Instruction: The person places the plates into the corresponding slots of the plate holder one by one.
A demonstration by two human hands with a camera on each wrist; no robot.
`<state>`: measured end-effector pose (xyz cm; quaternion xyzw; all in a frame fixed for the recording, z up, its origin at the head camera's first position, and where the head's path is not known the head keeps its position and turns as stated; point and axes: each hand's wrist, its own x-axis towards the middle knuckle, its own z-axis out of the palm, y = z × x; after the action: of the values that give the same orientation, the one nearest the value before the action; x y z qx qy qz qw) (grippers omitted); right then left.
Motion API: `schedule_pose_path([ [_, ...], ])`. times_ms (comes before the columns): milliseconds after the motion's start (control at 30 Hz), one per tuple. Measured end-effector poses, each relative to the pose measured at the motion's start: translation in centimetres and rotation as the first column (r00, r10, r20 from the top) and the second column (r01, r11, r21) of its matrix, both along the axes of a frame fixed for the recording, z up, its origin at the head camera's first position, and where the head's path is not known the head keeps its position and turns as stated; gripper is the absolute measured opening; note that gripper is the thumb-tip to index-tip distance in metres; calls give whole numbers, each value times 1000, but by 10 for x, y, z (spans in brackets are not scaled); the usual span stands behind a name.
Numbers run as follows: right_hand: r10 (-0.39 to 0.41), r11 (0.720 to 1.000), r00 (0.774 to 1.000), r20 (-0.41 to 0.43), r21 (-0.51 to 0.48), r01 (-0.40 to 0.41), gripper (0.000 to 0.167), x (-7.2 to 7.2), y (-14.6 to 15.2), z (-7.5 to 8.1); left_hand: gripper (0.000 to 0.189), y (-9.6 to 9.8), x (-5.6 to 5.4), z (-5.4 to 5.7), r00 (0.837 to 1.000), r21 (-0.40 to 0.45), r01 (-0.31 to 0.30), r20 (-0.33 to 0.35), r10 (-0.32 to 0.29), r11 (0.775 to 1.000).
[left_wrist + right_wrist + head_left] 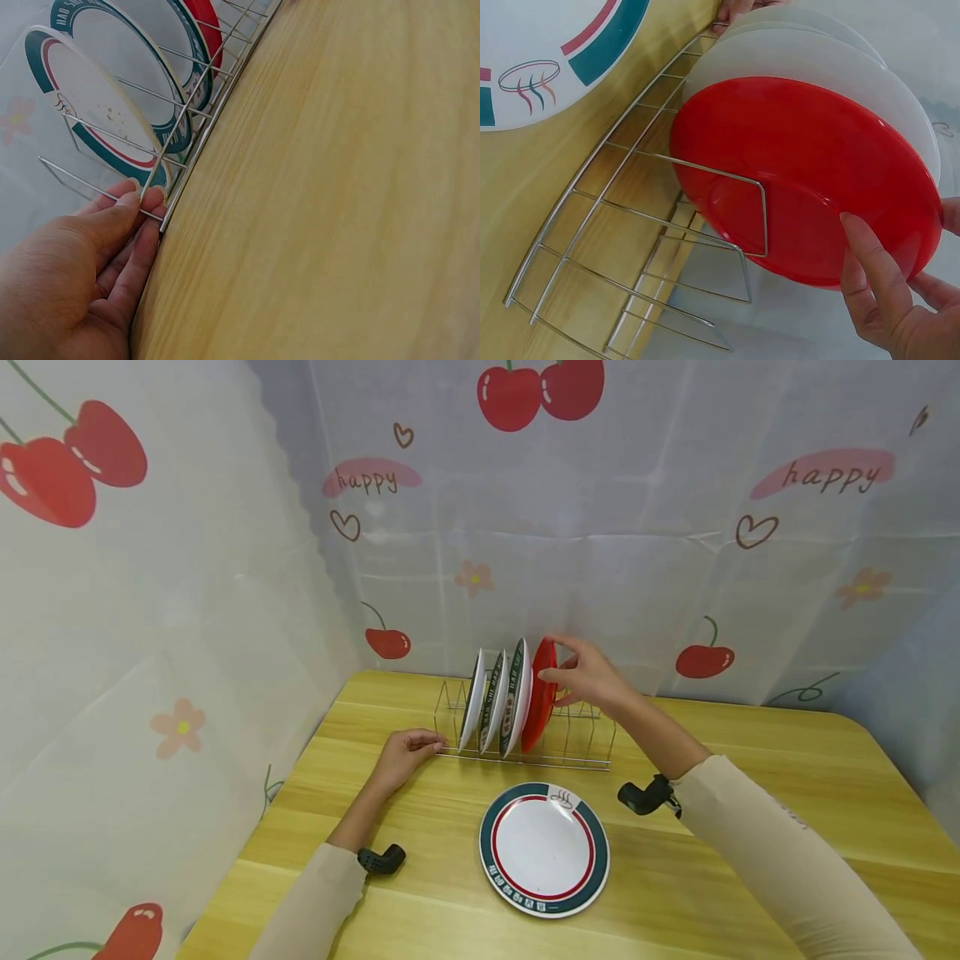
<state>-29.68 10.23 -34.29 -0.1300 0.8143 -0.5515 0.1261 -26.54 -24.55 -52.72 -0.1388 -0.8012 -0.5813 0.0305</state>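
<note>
Hold the red plate (537, 714) on edge in the wire rack (600, 199), mid-frame in the head view; the right hand (587, 677) pinches its edge. Avoid knocking the white plate (517, 702) at frame left. Brace the rack's left end, gripped by the left hand (401, 760). Finish: glossy, unpatterned red.

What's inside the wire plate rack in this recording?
The wire plate rack contains three green-rimmed white plates and, right of them, a red plate gripped by the right hand. The plates overlap, so the gaps between them are partly covered.
</note>
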Motion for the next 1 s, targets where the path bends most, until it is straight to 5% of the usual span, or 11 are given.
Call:
schedule_pose_path([
  [733, 47, 999, 998, -52, 6, -47, 74, 12, -2, -9, 18, -3, 2, -3, 1000, 2, -6, -1, 6, 1000],
  [1000, 33, 999, 994, -109, 16, -31, 78, 27, 10, -19, 16, -3, -2, -5, 1000, -7, 2, -9, -2, 1000],
])
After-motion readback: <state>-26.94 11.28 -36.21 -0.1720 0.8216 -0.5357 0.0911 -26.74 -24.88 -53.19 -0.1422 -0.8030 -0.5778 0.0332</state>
